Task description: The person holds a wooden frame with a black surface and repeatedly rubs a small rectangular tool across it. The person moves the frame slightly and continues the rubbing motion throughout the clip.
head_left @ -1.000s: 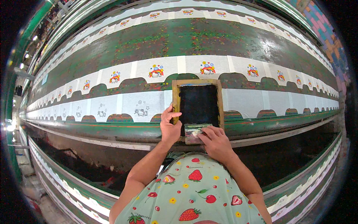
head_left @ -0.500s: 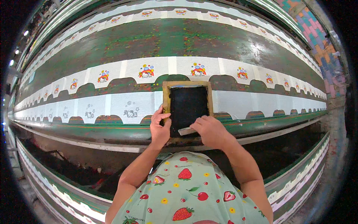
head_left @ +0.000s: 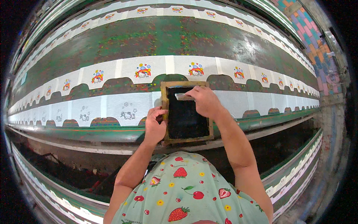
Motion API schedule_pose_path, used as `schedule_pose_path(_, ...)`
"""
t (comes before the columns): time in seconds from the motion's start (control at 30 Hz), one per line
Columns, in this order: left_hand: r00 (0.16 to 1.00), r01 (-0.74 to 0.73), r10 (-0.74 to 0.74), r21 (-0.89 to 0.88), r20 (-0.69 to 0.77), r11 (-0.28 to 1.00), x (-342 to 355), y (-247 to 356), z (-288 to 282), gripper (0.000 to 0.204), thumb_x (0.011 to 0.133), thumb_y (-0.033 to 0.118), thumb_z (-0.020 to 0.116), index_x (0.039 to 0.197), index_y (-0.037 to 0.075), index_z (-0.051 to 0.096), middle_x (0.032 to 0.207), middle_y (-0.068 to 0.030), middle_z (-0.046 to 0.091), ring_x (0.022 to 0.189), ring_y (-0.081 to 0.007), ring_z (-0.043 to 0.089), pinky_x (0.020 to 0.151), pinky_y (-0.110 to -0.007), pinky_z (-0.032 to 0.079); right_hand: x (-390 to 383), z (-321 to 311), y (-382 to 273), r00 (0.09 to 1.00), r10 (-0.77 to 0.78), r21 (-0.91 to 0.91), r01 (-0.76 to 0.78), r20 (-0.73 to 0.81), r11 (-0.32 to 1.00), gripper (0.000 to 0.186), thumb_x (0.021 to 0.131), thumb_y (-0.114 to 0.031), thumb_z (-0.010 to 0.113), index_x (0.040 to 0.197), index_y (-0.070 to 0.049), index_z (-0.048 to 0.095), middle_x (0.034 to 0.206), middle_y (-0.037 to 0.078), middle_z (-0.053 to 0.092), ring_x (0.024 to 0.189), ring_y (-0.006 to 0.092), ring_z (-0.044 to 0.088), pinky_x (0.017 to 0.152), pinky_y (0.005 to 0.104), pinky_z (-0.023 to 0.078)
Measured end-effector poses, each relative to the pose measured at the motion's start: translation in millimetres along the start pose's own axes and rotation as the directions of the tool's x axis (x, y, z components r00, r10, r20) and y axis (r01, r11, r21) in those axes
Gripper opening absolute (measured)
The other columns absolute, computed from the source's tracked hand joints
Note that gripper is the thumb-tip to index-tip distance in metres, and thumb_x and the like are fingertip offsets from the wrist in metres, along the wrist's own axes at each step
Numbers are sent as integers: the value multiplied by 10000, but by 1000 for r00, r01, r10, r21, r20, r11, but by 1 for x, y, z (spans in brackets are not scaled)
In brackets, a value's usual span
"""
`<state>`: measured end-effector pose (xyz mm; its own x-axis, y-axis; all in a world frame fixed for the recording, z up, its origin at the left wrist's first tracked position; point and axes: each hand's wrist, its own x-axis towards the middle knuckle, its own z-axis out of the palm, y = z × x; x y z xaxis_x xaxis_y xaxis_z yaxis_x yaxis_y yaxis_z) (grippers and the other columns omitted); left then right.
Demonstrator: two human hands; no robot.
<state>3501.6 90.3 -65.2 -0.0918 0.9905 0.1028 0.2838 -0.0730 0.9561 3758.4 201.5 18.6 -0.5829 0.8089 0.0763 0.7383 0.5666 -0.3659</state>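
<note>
A wooden screen-printing frame [head_left: 188, 141] lies over the near row of white fabric pieces, its mesh [head_left: 186, 121] covered with black ink. My left hand [head_left: 155, 123] grips the frame's left side, fingers curled at the wooden edge. Inside the frame, near its far end, my right hand [head_left: 205, 100] holds a flat squeegee [head_left: 184, 96] against the dark mesh. Left of the frame, a white fabric piece [head_left: 128, 108] carries a black outline print of a cartoon cat with small shapes above it. The fabric beneath the frame is hidden.
Beyond the frame runs a row of white pieces with coloured prints [head_left: 143, 71]. They lie on a long green table [head_left: 126, 37] stained with ink. Plain white fabric [head_left: 263, 101] continues to the right. A rail [head_left: 112, 149] edges the table's near side; another table [head_left: 48, 190] with fabric stands lower left.
My right hand has pushed the squeegee from the near end of the frame to its far end. My left hand stays at the frame's left side.
</note>
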Motion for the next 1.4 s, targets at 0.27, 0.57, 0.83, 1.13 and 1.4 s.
schedule_pose_path(0.27, 997, 56, -59, 61, 44, 997, 0, 5, -4, 425, 873, -139, 735, 1245, 61, 785, 1454, -200, 633, 1296, -343, 697, 1007, -381, 610, -69, 20, -50, 999, -43, -33, 43, 1, 999, 427, 848, 2, 707, 1260, -96, 759, 1206, 122, 717, 1105, 370, 668, 971, 497, 521)
schedule_pose_path(0.57, 999, -30, 33, 83, -35, 996, -11, -8, 7, 418, 874, -79, 781, 1263, 73, 772, 1521, -225, 650, 1407, -401, 640, 1194, -454, 507, -129, 32, -95, 1000, 23, 18, -22, -5, 1000, 427, 865, 0, 706, 1280, -92, 754, 1269, 109, 689, 1213, 357, 648, 1050, 522, 506)
schedule_pose_path(0.83, 987, -113, 134, 215, -87, 970, -27, -12, 22, 496, 802, -81, 768, 1272, 77, 784, 1528, -247, 657, 1441, -424, 609, 1233, -485, 471, -152, 31, -92, 999, 39, 171, -37, -11, 985, 449, 860, -105, 838, 1303, -124, 765, 1343, 120, 697, 1300, 384, 648, 1115, 534, 529)
schedule_pose_path(1.13, 957, -222, 246, 156, -155, 963, -29, 17, 63, 481, 758, -166, 689, 1174, 59, 780, 1592, -276, 617, 1417, -416, 618, 1201, -491, 492, -220, 36, -29, 798, 499, 517, -286, -338, 807, 394, 941, -50, 836, 1325, -51, 752, 1400, 184, 721, 1330, 393, 672, 1144, 478, 535)
schedule_pose_path(1.4, 943, -278, 291, 101, -161, 955, -33, 48, 196, 470, 771, -161, 692, 1170, 68, 782, 1574, -258, 624, 1395, -408, 619, 1213, -492, 469, -297, 5, 65, 747, 561, 544, -322, -357, 775, 410, 921, -40, 847, 1321, -60, 765, 1397, 172, 744, 1328, 385, 673, 1178, 492, 509)
